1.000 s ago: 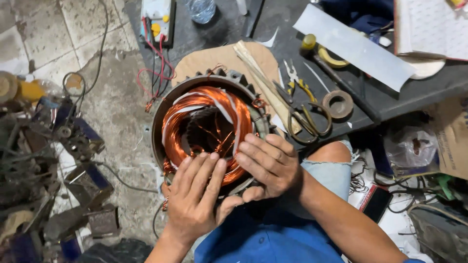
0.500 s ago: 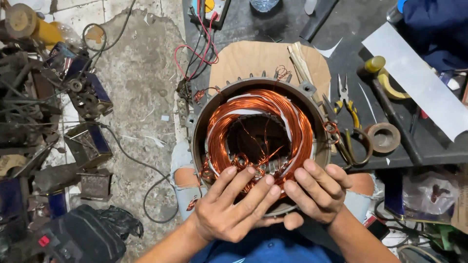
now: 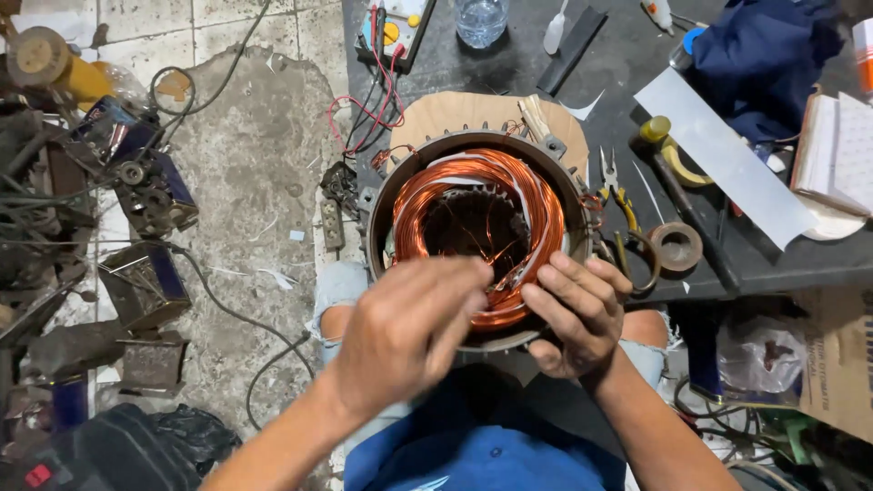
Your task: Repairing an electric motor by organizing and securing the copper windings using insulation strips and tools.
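Observation:
A round motor stator with a metal rim stands on my lap, leaning against the dark table. Orange copper winding fills its bore, with white insulation strips tucked in. My left hand hovers blurred over the near left of the stator, fingers bunched together, fingertips at the winding. Whether it grips any wire is unclear. My right hand grips the near right rim of the stator, with its fingers curled over the winding's edge.
On the table lie pliers, a brown tape roll, yellow tape, a white strip, a notebook, blue cloth, a multimeter and a bottle. Scrap metal parts and cables litter the floor at left.
My left hand has lifted off the stator's near rim and swung right over the winding, now blurred. My right hand stays at the near right rim. The view has shifted slightly.

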